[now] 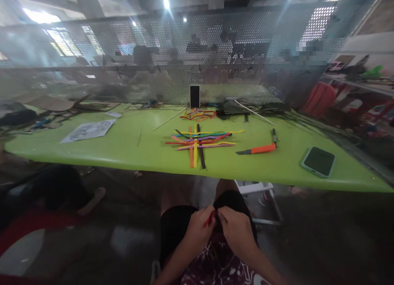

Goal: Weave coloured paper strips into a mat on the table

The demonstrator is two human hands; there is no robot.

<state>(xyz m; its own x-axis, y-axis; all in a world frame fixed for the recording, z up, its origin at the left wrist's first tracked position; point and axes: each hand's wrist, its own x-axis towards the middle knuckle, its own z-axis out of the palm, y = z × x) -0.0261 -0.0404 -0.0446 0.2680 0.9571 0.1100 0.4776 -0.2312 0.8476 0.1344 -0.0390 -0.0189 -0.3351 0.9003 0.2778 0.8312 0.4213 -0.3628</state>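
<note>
The green worktop (138, 156) lies beyond the left grip (201, 223) and right grip (235, 224), bearing one lattice of strips (195, 142), three pointing away. The left grip pinches one red piece (209, 218), long axis aslant; the right grip is curled closed alongside, contents unclear.

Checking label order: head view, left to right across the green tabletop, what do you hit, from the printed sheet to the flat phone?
Printed sheet → short thin stick → interlaced coloured strips → orange-handled knife → flat phone
</note>
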